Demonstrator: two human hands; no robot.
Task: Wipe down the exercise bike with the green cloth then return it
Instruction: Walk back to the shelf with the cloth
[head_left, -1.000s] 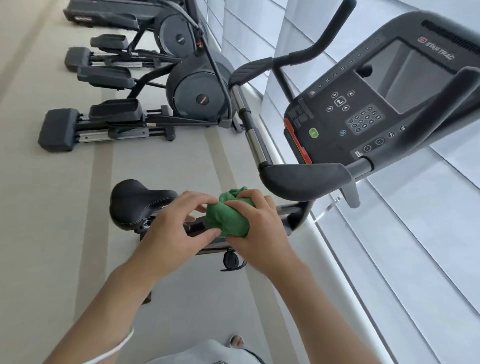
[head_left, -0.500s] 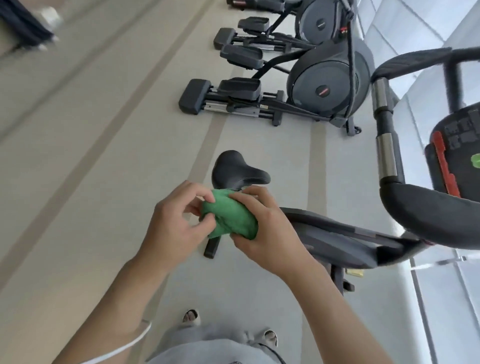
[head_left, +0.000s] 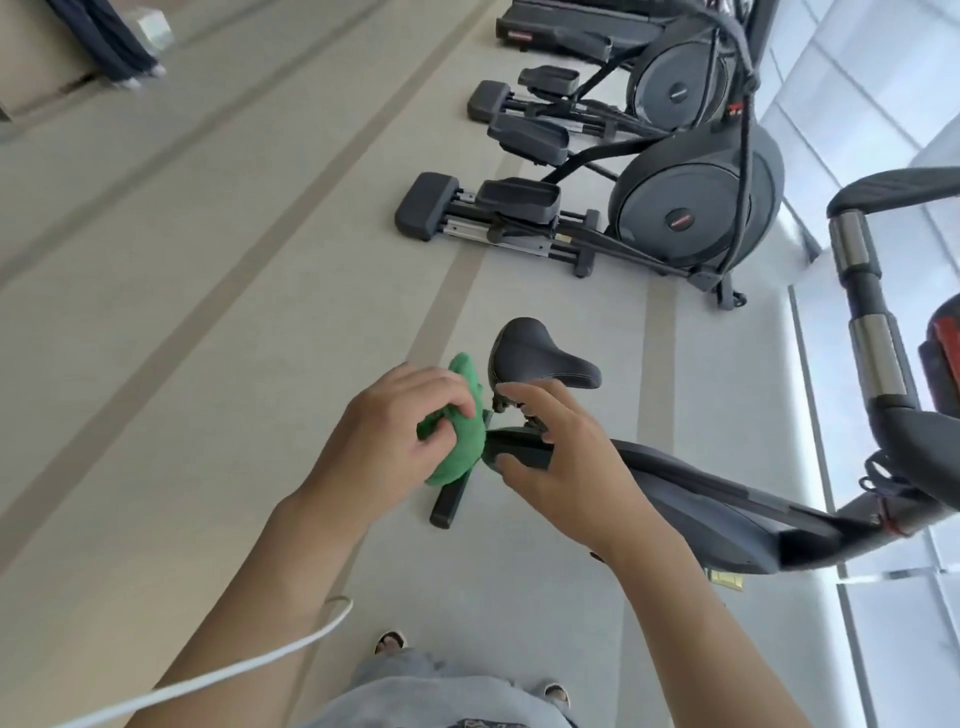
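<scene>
Here, mid-frame, the left hand (head_left: 387, 441) clutches the bunched green cloth (head_left: 460, 436); the right hand (head_left: 563, 462) hangs loosely spread, grasping nothing, beside the black padded saddle (head_left: 535, 356). No writing is legible.

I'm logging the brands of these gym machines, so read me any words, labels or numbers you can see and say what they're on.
None can be read.
Red badge on the near elliptical's flywheel cover: too blurred.
Red badge on the far elliptical's cover: too small.
Yellow sticker under the exercise bike: unreadable.
</scene>
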